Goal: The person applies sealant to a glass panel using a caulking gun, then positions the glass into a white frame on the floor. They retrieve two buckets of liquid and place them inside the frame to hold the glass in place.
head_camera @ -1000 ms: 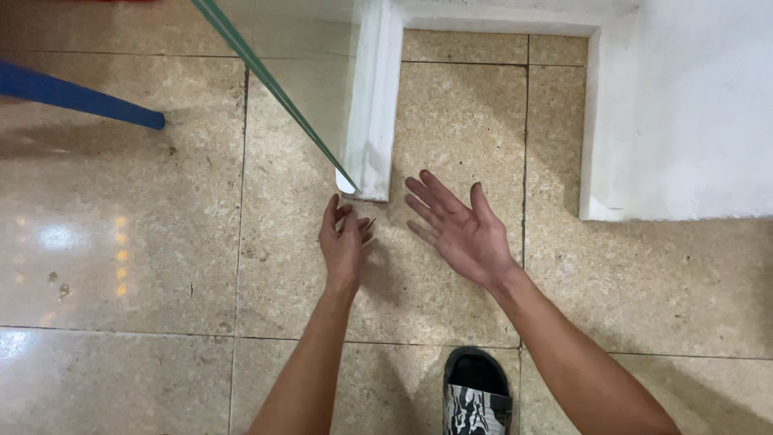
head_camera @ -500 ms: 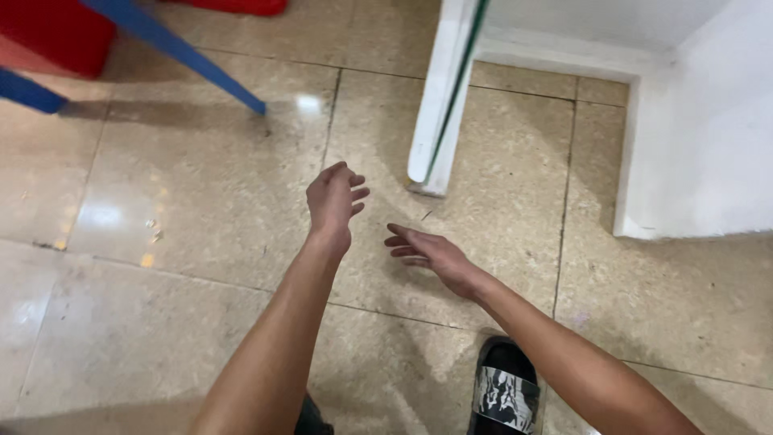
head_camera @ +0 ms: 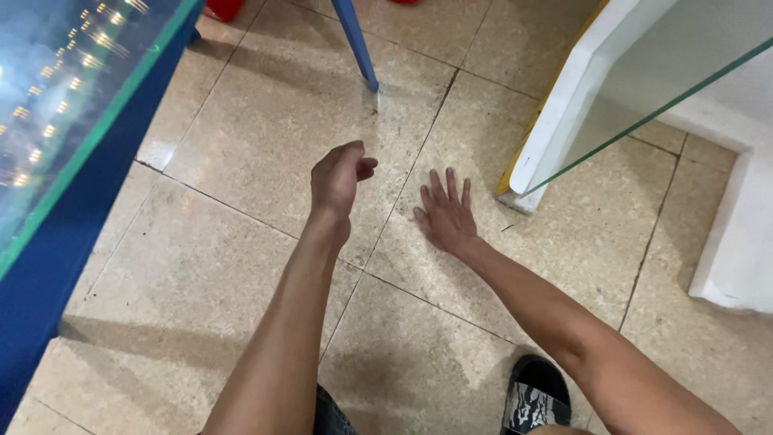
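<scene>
While the left hand (head_camera: 338,179) hangs loosely curled and empty at the centre of the frame, the right hand (head_camera: 445,216) lies open, fingers spread, flat over the tiled floor (head_camera: 241,137). Nearest is the glass pane (head_camera: 644,113) at upper right: stiff, fragile, probably heavy, best held by its edges.

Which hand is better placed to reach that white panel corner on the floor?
Probably the right hand: it is spread flat, low over the tiled floor, nearer the white panel corner. The left hand is loosely curled, empty and farther away.
</scene>
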